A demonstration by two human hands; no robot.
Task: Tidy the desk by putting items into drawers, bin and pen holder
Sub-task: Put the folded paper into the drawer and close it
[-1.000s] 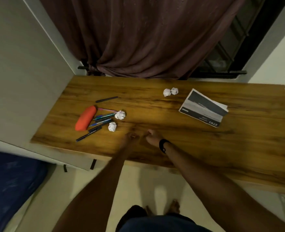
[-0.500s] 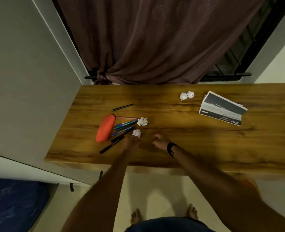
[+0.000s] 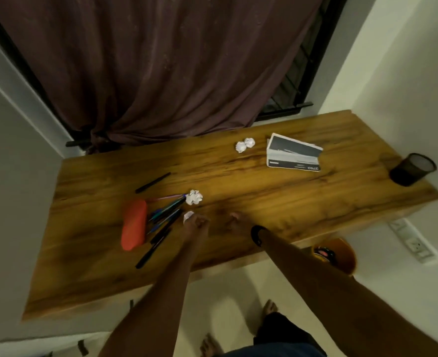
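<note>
My left hand [image 3: 196,224] lies on the wooden desk [image 3: 277,199] with its fingers curled over a small crumpled paper ball [image 3: 187,217]. My right hand [image 3: 234,219], with a black wristband, rests beside it and holds nothing. Left of my hands lie an orange pencil case [image 3: 134,228] and several loose pens [image 3: 165,219]. A single black pen [image 3: 153,182] lies farther back. Another paper ball [image 3: 194,197] sits at the pens' tips, and two more paper balls [image 3: 245,145] lie near the back. A black mesh pen holder [image 3: 412,170] stands at the desk's right end.
A black-and-white booklet [image 3: 292,154] lies at the back right of the desk. An orange bin [image 3: 339,253] with something in it sits on the floor under the desk's right front edge. A dark curtain [image 3: 161,73] hangs behind the desk, and walls close in on both sides.
My view has swung to the right, bringing the pen holder and the bin into sight. My left hand has moved forward onto the small paper ball. My right hand has stayed on the desk.
</note>
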